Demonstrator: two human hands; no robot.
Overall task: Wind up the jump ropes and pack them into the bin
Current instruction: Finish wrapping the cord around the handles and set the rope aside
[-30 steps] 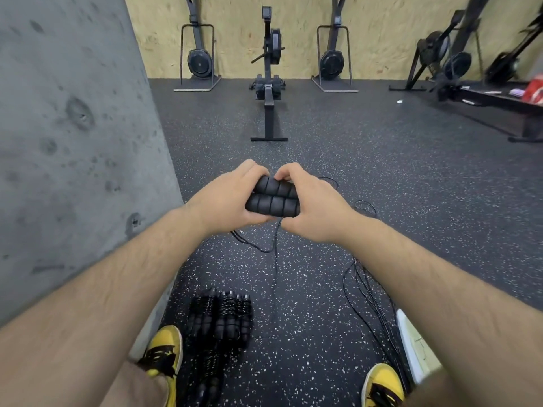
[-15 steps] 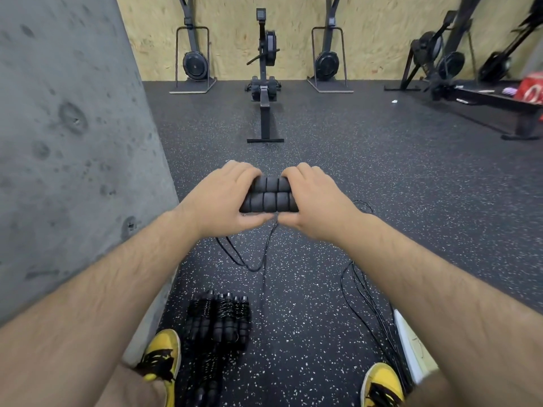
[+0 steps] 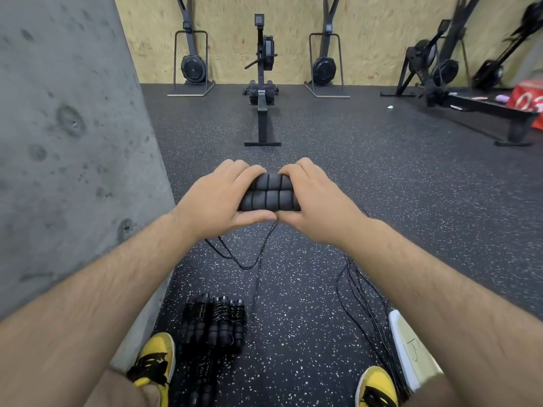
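Both arms reach forward with bare forearms, and the hands meet at chest height over the floor. The left hand (image 3: 217, 198) curls its fingers over the top of two handles (image 3: 269, 191), thumb pressed beneath; the right hand (image 3: 316, 198) mirrors it from the other side, so both grip the pair from opposite ends with thumbs nearly touching underneath. The handles are black foam, ribbed into rounded segments, and lie side by side, horizontal. A thin black cord (image 3: 258, 254) drops from under them and loops down onto the floor (image 3: 352, 177), which is dark rubber flecked with white. Near the left shoe (image 3: 155, 359), yellow with black laces, a stack of wound ropes (image 3: 213, 324) lies on the floor, their foam grips bundled with coiled cord. More loose cords (image 3: 361, 301) trail on the right, running beside a pale bin edge (image 3: 408, 345) close to the right shoe (image 3: 377, 386). A rough grey concrete wall (image 3: 67, 142) rises on the left. At the far end a rower (image 3: 263, 83) stands in front of a chipboard wall (image 3: 293, 16), with other machines upright beside it.
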